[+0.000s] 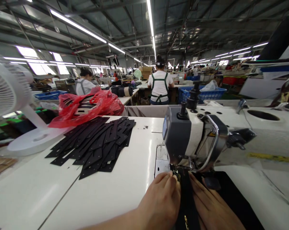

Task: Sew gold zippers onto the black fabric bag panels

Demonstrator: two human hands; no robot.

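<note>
A black strip of material (186, 198) runs under the sewing machine head (180, 134), with a small gold-coloured fitting (186, 222) on its near part. My left hand (161, 198) is closed at the strip's left edge, its fingertips close to the presser foot and needle area. Stretched out flat, the fingers of my right hand (210, 204) press on the black material right of the strip. A wider black panel (232, 195) spreads out from beneath that hand. The needle itself and my left fingertips are partly hidden.
Flat black strips with small holes (98, 142) lie heaped on the white table (125, 195) at left. Behind them sits a red plastic bag (91, 102); a white fan (26, 105) stands far left. A co-worker (160, 83) faces away ahead, near a blue crate (212, 94).
</note>
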